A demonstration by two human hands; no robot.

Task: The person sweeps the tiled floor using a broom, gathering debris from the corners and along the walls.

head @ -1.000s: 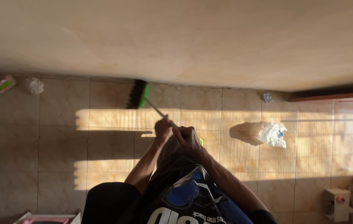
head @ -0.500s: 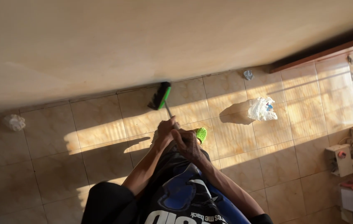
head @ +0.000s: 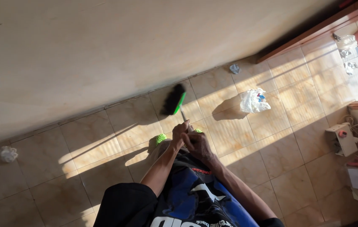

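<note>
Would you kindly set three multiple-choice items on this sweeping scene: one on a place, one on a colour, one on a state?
1. Where is the broom head?
A. on the tiled floor near the foot of the wall
B. on top of the white plastic bag
C. leaning in the doorway

2. What colour is the band on the broom head, beside the dark bristles?
A. red
B. green
C. yellow

3. How is the broom handle held?
A. by one hand only
B. it lies loose on the floor
C. by both hands together

Answers:
1 A: the bristles sit on a tile just short of the wall, well apart from the bag.
2 B: a bright green strip shows along the head.
3 C: the left hand and right hand both close round the handle.
</note>
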